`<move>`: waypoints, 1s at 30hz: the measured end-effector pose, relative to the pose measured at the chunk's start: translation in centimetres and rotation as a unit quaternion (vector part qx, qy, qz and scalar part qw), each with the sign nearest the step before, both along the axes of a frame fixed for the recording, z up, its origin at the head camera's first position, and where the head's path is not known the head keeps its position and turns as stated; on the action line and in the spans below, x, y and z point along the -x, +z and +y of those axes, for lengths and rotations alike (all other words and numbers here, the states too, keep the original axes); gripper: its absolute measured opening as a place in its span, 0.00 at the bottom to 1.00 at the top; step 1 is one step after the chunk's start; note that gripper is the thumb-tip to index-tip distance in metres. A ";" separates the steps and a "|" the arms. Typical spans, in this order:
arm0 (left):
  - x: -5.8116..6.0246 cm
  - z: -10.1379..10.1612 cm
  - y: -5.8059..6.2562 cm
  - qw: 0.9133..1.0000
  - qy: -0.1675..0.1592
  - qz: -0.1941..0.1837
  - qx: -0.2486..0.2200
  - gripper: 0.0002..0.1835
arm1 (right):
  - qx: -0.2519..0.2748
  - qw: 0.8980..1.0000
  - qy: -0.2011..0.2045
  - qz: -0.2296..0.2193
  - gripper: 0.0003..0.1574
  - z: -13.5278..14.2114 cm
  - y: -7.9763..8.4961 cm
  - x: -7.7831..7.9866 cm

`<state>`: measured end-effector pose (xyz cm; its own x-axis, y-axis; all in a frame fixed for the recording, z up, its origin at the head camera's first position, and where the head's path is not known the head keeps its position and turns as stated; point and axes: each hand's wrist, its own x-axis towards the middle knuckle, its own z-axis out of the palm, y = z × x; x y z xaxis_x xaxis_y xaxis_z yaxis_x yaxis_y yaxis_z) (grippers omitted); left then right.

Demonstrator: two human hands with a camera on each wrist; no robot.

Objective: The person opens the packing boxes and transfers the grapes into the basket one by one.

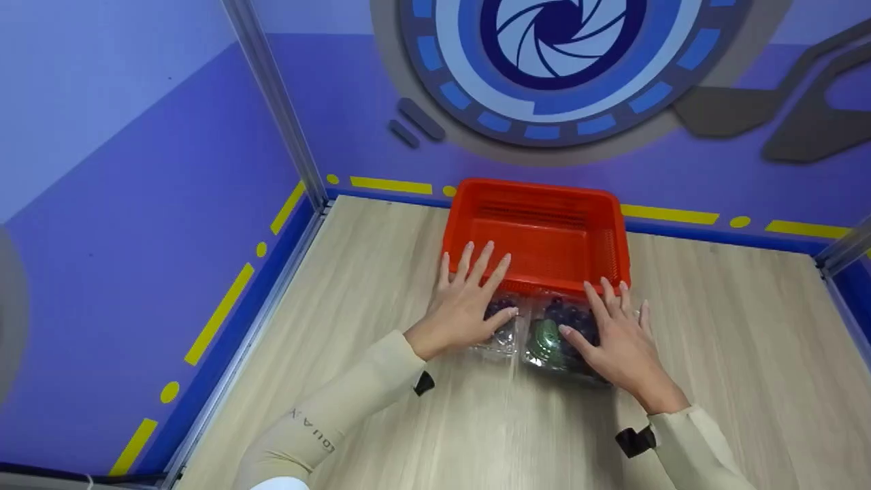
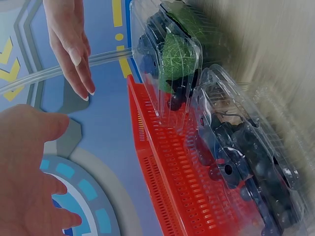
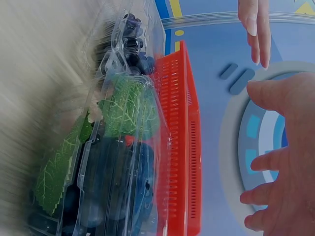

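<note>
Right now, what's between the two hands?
Between the left hand and right hand, the head view shows parts of the left box and right box of dark fruit and of the red basket.

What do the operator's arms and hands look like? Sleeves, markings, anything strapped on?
Left hand and right hand: bare, no gloves or rings visible. Left sleeve and right sleeve: beige, close-fitting, to the wrist. Dark lettering runs along the left one, not clearly legible. A small black piece shows at the left wrist, another at the right.
</note>
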<state>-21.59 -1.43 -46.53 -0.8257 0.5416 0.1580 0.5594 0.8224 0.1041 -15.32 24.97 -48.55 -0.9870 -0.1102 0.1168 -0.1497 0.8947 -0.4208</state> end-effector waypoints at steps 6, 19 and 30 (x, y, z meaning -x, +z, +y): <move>-0.1 0.1 -0.2 1.000 -0.008 -0.012 -0.004 0.46 | 0.005 1.000 -0.002 -0.004 0.56 0.4 -0.1 -0.3; -0.4 0.6 -0.5 0.999 -0.004 -0.031 -0.008 0.46 | 0.023 1.000 -0.004 0.003 0.55 1.3 -0.5 -0.8; -0.6 0.4 -1.3 0.999 0.001 -0.034 -0.012 0.45 | 0.040 0.999 -0.015 0.019 0.52 2.1 -1.4 -0.8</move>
